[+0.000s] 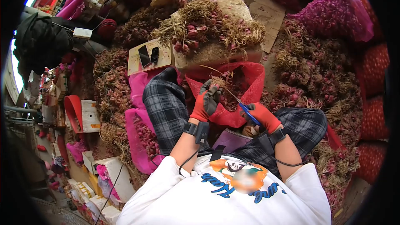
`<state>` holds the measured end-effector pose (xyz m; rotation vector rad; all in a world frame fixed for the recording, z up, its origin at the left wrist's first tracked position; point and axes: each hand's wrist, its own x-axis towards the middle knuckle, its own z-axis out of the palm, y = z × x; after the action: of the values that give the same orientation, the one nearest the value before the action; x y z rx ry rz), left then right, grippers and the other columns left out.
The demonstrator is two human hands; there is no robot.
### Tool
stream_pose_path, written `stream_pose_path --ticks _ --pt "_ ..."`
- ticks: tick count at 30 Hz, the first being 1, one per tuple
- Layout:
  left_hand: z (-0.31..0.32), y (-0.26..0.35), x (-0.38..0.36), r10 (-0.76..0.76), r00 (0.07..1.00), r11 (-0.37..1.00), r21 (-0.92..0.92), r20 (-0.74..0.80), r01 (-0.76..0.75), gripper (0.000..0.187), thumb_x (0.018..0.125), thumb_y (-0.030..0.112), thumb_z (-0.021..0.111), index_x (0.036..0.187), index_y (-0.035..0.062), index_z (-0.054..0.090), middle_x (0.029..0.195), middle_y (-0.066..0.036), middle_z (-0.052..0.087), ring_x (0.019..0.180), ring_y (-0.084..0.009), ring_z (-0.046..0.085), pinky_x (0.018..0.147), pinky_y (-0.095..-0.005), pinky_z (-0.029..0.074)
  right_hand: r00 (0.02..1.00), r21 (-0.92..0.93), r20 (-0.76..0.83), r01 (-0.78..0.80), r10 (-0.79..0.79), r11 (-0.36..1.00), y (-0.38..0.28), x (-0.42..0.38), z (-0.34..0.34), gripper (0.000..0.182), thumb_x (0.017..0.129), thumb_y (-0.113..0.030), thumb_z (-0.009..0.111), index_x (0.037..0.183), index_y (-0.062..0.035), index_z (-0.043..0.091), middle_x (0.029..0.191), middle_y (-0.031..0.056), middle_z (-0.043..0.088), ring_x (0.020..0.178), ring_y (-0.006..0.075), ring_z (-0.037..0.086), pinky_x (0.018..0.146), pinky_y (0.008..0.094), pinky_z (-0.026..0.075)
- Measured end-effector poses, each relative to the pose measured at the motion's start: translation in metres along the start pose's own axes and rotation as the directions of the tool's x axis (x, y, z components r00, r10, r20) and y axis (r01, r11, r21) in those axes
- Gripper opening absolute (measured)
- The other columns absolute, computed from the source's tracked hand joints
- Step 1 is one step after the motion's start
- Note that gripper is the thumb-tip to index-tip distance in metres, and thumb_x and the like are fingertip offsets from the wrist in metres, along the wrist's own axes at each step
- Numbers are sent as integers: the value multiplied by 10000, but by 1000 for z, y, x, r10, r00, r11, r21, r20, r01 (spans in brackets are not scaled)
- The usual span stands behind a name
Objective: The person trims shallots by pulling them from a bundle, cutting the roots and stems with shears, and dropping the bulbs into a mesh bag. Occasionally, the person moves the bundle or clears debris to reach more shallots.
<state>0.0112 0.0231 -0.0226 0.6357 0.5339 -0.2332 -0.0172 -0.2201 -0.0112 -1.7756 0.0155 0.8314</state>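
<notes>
Heaps of dried shallots [300, 62] are spreading across the floor on both sides, with a full magenta net bag [341, 14] sitting up at the far right. Down in the middle, the gloved left hand [205, 103] is pinching a small shallot bunch [217, 82] by its bulb end, fingers closed around it, seemingly to steady it and leave the dry stalks exposed. Across from it, the gloved right hand [265, 118] is wrapping around the blue handles of the scissors [248, 111], their blades pointing at that bunch; whether the blades are parted, we can't tell. Both hands are working above the open red mesh bag [255, 79], probably so that loose pieces are dropping inside. Just beyond, more bunches [192, 33] are resting on a pale block [208, 58], presumably within easy reach, while a phone [144, 56] is lying on a board [135, 61] beside it.
</notes>
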Motion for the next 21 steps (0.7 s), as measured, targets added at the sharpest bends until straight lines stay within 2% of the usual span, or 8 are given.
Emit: stream_pose_path --ticks 1,5,11,13,15,17,20,21 --pt "-3 3 1 20 1000 1000 17 15 -20 375 869 23 581 1211 103 450 956 -21 543 853 -141 574 729 -238 503 998 -49 48 -38 41 998 -1 1 -7 276 797 -297 625 845 -30 675 673 66 617 549 118 558 516 277 412" --pt "-18 -3 11 100 984 960 245 148 -135 395 859 -5 566 1223 97 449 978 -26 537 872 -134 561 729 -234 498 999 634 -33 -12 43 773 -15 1 -6 198 804 -194 624 934 -46 600 714 5 593 529 90 531 495 216 437" --pt "-6 -34 2 -88 952 787 606 293 -114 348 831 -38 556 1156 62 481 992 -35 528 872 -115 534 733 -269 490 976 763 -190 215 -107 609 -4 48 26 297 771 -102 619 1044 -10 546 845 78 616 708 149 610 610 258 495" --pt "-2 -32 -3 62 847 557 687 527 -468 299 843 -11 554 1127 62 491 978 -21 528 871 -100 529 723 -255 481 969 764 -216 246 -122 596 -8 50 24 281 751 -65 614 1016 -3 542 833 83 614 673 168 614 576 283 508" --pt "2 -31 -7 37 869 723 587 493 -363 255 858 26 554 1103 67 499 967 -9 533 847 -90 530 710 -242 475 962 748 -234 269 -138 607 -9 51 24 269 740 -43 610 998 -3 543 827 84 614 659 178 616 560 297 514" --pt "5 -23 -10 -259 931 965 105 257 239 218 874 72 556 1085 80 507 957 0 541 800 -83 535 694 -228 470 958 716 -239 285 -160 637 -8 53 26 258 738 -37 609 988 -9 551 827 82 615 665 180 618 560 302 513" --pt "-12 -20 -3 -176 917 706 695 359 -137 202 883 110 561 1078 87 515 950 13 557 760 -79 549 680 -221 472 903 432 -362 381 -230 817 3 60 30 195 750 -54 604 938 -16 573 784 76 613 626 175 605 536 289 500" --pt "-12 -19 -3 -160 915 625 756 370 -196 198 885 118 561 1076 88 517 947 16 561 748 -78 553 675 -219 472 958 601 -247 268 -143 753 3 58 25 175 753 -62 604 920 -16 579 768 74 612 608 172 600 529 283 496"
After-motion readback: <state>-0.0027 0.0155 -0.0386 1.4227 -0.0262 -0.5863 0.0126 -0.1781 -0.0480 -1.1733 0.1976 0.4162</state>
